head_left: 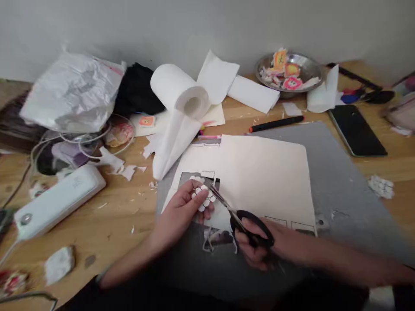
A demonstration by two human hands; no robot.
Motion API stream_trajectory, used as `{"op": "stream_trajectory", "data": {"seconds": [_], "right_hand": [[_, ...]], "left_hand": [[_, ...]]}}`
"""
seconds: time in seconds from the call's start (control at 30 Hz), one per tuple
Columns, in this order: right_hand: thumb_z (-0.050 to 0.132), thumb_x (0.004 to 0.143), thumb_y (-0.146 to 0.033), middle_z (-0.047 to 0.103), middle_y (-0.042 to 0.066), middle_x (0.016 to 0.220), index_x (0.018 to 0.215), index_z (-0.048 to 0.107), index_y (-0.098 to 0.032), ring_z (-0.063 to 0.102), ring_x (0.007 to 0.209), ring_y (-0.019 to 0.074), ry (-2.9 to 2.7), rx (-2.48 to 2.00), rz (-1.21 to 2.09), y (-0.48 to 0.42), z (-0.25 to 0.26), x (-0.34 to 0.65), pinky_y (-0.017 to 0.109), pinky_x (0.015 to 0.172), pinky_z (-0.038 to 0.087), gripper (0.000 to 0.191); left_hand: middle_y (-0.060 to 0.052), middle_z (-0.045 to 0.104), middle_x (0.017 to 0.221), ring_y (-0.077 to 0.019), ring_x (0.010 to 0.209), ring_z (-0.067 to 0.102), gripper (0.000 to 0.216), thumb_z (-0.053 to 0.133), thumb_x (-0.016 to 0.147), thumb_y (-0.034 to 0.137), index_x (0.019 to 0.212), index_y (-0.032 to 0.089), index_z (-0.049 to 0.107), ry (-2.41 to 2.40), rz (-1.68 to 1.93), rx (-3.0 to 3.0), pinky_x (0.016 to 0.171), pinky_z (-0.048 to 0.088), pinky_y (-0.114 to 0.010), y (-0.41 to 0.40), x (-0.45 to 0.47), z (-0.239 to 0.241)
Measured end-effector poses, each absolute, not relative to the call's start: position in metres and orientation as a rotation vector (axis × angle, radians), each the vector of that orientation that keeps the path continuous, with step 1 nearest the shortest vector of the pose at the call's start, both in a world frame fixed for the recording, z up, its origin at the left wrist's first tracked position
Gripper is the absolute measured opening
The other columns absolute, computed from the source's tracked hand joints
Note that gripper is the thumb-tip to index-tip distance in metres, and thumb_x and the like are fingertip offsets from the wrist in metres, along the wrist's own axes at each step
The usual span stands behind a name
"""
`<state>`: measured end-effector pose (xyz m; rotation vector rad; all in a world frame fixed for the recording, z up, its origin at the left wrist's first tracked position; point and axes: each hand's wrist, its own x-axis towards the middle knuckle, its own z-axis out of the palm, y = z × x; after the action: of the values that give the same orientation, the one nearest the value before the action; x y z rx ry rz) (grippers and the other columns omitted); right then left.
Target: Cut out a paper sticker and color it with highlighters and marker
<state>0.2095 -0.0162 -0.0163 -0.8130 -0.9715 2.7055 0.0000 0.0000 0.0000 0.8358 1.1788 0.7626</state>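
Observation:
My left hand [186, 203] pinches a small white paper flower cutout [203, 198] with dark outlines. In my right hand [256, 246] is a pair of scissors [231, 211] with black handles. Their blade tips reach the right edge of the cutout; whether they are cutting into it I cannot tell. Beneath both hands lies a large white paper sheet [269, 172] with cut-out gaps and some drawn black rectangles. Thin curled paper strips [209, 242] lie just below the sheet, on the grey mat [350, 207].
A tissue roll [175, 86] and a metal dish [311, 71] with coloured paper pieces stand at the back. A black marker [275, 124] lies above the sheet. At the right is a phone [356, 129]; at the left, a white power bank [61, 201] and a plastic bag [71, 95].

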Motion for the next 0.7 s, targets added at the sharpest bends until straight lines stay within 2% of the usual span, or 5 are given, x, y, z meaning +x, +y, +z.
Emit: {"op": "stream_trajectory", "data": {"seconds": [0.23, 0.47, 0.6, 0.7], "right_hand": [[0.04, 0.08, -0.071, 0.034, -0.008, 0.051, 0.072, 0.038, -0.018, 0.04, 0.046, 0.0058, -1.019, -0.777, 2.713, -0.013, -0.011, 0.209, 0.017, 0.045, 0.031, 0.053], [0.038, 0.081, -0.07, 0.035, -0.008, 0.051, 0.074, 0.039, -0.019, 0.039, 0.045, 0.0066, -0.992, -0.781, 2.684, -0.015, -0.018, 0.208, 0.018, 0.043, 0.03, 0.052], [0.036, 0.081, -0.072, 0.036, -0.008, 0.052, 0.076, 0.04, -0.019, 0.037, 0.044, 0.0072, -0.98, -0.777, 2.617, -0.015, -0.021, 0.209, 0.02, 0.043, 0.031, 0.053], [0.042, 0.079, -0.07, 0.036, -0.007, 0.054, 0.073, 0.039, -0.02, 0.037, 0.047, 0.0079, -1.108, -0.888, 2.435, -0.008, -0.009, 0.212, 0.021, 0.046, 0.031, 0.051]], "left_hand": [[0.006, 0.061, 0.06, -0.0066, 0.05, 0.053, 0.03, 0.06, 0.08, 0.043, 0.079, 0.02, 0.041, 1.183, 0.759, 0.84, 0.043, 0.039, -0.015, 0.002, 0.0, -0.002], [0.005, 0.059, 0.06, -0.0073, 0.05, 0.052, 0.03, 0.06, 0.079, 0.045, 0.078, 0.02, 0.044, 1.184, 0.769, 0.868, 0.043, 0.038, -0.016, 0.001, 0.002, 0.0], [0.006, 0.057, 0.057, -0.0067, 0.05, 0.051, 0.022, 0.057, 0.083, 0.038, 0.085, 0.02, 0.045, 1.169, 0.848, 0.84, 0.044, 0.038, -0.015, -0.001, 0.0, -0.004], [0.006, 0.059, 0.062, -0.0065, 0.051, 0.052, 0.016, 0.056, 0.084, 0.03, 0.091, 0.021, 0.045, 1.177, 0.981, 0.812, 0.046, 0.04, -0.015, -0.002, -0.001, -0.007]]}}
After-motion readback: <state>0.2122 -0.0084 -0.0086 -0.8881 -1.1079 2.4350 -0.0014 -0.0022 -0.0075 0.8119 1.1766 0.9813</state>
